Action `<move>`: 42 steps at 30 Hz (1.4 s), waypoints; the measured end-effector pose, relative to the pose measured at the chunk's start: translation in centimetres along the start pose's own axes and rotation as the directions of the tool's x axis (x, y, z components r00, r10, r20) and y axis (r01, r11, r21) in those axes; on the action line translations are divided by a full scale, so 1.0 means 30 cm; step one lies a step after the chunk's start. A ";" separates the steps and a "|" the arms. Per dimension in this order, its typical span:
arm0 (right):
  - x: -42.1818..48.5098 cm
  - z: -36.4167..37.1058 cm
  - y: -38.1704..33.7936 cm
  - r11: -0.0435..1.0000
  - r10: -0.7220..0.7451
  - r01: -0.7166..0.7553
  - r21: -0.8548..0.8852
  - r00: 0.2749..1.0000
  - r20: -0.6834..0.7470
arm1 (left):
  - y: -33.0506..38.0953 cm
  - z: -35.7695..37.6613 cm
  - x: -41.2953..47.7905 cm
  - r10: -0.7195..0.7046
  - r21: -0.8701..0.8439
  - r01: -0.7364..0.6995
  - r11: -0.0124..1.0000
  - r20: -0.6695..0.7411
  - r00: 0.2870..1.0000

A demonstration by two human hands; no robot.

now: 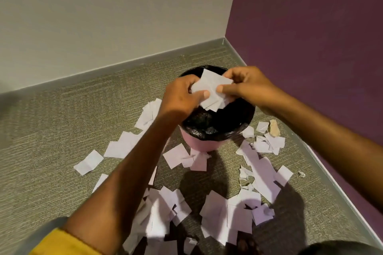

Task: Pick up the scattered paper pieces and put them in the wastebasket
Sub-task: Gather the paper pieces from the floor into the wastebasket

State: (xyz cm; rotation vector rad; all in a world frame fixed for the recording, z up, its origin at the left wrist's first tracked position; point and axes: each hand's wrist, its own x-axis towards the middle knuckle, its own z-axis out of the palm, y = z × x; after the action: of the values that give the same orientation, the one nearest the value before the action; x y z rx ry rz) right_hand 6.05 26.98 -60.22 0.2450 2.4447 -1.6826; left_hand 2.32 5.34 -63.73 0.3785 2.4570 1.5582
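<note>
- Paper pieces (211,91): a small stack pinched btwn both hands, held right over the mouth of the wastebasket (199,143), pink w/ a black bag liner (228,122)
- Left hand (182,97): thumb pressed on the front of the stack, other fingers curled behind it, so clamped on the paper
- Right hand (244,85): thumb + forefinger nipping the stack's right edge; remaining fingers folded in, can't tell if they touch the sheets
- Stack's lower corners fan out loose below the grip, some sheets barely held
- Step in hand, as I read it: the drop. Do it well = lower the stack closer to the liner before letting go, keep it over the centre of the opening, not the near rim
- Release both hands together; if one lets go first the sheets prob. fan sideways & flutter out onto the carpet (62,130)
- Light flat paper drifts, so short fall = better
- Lots left: scattered pieces (217,213) lie all round the basket base, thickest near the person, more to the right by the purple wall (310,27), a few to the left
- Task looks early/mid, many more handfuls needed
- Next grab: gather overlapping sheets into one pile, bigger loads, fewer trips
- A tan scrap (274,127) sits among the right-hand pieces, can't tell if it's paper
</note>
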 end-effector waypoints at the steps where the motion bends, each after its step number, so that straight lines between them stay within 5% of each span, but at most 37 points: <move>1: 0.035 0.018 0.022 1.000 0.024 -0.024 -0.002 1.000 0.007 | -0.016 0.001 0.020 -0.026 0.035 0.026 0.999 0.005 1.000; 5: 0.089 0.049 0.079 0.998 0.060 -0.060 -0.003 0.998 0.008 | -0.064 0.024 0.052 -0.108 0.076 0.108 0.991 -0.001 0.994; 9: 0.074 -0.007 0.101 0.998 0.036 -0.035 0.052 0.999 -0.025 | -0.045 0.044 0.024 -0.182 -0.113 0.169 0.979 -0.117 0.976; 16: -0.111 -0.223 0.267 0.978 0.104 -0.046 0.206 0.954 -0.280 | 0.113 0.188 -0.276 0.007 -0.337 -0.119 0.934 -0.316 0.949; 21: -0.233 -0.244 0.680 0.925 0.380 -0.350 0.148 0.872 -0.310 | 0.013 0.507 -0.386 0.112 -0.219 -0.119 0.968 -0.044 0.993; 27: -0.365 -0.152 1.168 0.690 0.564 -0.589 -0.419 0.802 -0.198 | -0.355 0.887 -0.246 -0.046 0.227 -0.029 0.974 0.319 0.947; 31: -0.397 -0.051 1.215 0.605 0.525 -0.612 -0.509 0.788 -0.323 | -0.507 1.010 -0.143 -0.035 0.491 -0.178 0.853 0.394 0.919; 35: -0.384 0.024 1.186 0.555 0.388 -0.579 -0.597 0.815 -0.430 | -0.533 1.040 -0.098 -0.059 0.568 -0.242 0.787 0.460 0.886; 42: -0.375 0.037 1.243 0.693 0.316 -0.519 -0.501 0.843 -0.436 | -0.533 1.092 -0.095 -0.116 0.654 -0.293 0.698 0.506 0.854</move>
State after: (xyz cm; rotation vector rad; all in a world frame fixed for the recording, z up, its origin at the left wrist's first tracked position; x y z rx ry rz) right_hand 25.47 38.60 -91.94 0.9663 2.7038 -0.6466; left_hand 13.44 25.82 -91.90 0.9182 2.4807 0.3186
